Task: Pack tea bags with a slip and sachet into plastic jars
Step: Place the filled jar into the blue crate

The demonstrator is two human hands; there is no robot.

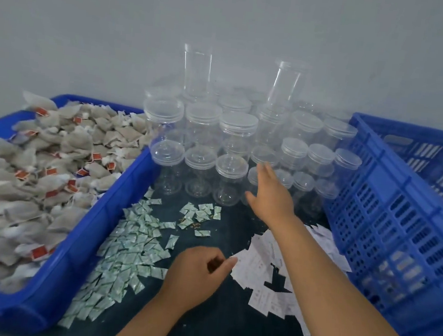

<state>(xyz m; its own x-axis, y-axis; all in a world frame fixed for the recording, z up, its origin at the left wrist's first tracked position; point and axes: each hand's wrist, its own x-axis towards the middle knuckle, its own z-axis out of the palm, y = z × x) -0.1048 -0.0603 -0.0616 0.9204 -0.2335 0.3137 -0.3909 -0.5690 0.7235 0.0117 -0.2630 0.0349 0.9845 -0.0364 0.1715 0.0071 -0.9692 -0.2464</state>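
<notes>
A plain grey wall backs a dark surface point(213, 327). The clear plastic jars point(237, 131) stand stacked at the far centre, the tea bags point(49, 164) fill a blue tray point(103, 226) on the left, and a slotted blue crate point(402, 221) sits on the right. Near me, green-and-white sachets point(128, 248) lie spread left of centre and white paper slips point(268, 258) just right of them.

My right hand point(272, 195) reaches toward the nearest row of jars with its fingers straight and spread, gripping nothing. My left hand point(194, 272) is curled at the edge of the slips; I cannot tell if it pinches one.

I judge the jars light, stiff and slick, so I would wrap one round its wall below the lid and lift gently to avoid toppling its neighbours. The slips are thin and flimsy, best pinched at a corner.
</notes>
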